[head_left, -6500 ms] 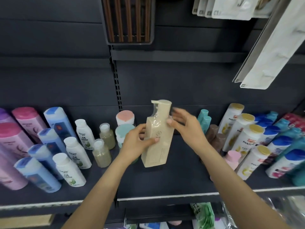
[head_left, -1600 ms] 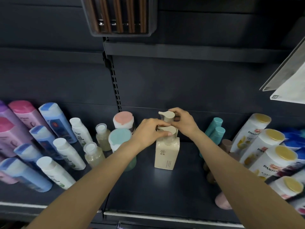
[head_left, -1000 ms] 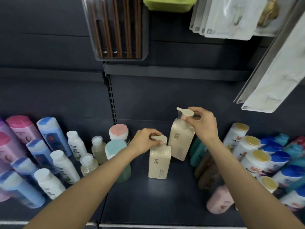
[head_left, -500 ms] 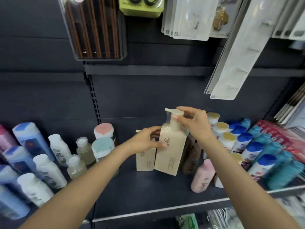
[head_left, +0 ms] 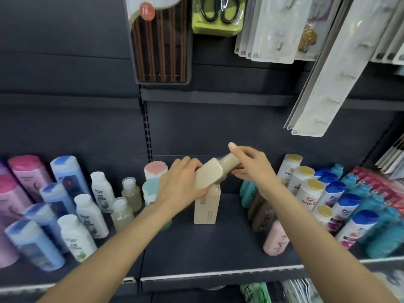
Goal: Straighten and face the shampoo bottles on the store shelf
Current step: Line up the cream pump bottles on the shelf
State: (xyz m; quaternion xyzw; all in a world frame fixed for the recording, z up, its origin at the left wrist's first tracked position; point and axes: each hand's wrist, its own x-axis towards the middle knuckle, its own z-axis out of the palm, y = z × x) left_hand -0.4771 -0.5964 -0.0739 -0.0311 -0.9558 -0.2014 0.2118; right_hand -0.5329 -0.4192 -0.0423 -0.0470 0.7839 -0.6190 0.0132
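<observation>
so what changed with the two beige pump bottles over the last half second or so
The right hand has tipped the taller beige pump bottle from upright to nearly flat, base toward the camera, above the shorter beige bottle. The left hand has gone from its front to its base end. The shorter bottle still stands on the shelf; the neighbouring rows look unchanged.

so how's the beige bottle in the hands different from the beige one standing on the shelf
Pose: the held beige bottle is tipped nearly onto its side in the air, while the standing beige bottle sits upright on the shelf.
Contact: the right hand grips the held bottle at its neck end and the left hand steadies its body; the standing bottle's lower part is untouched.
View: the held bottle partly hides the standing bottle's top.
Shared: same beige colour and squared body.
</observation>
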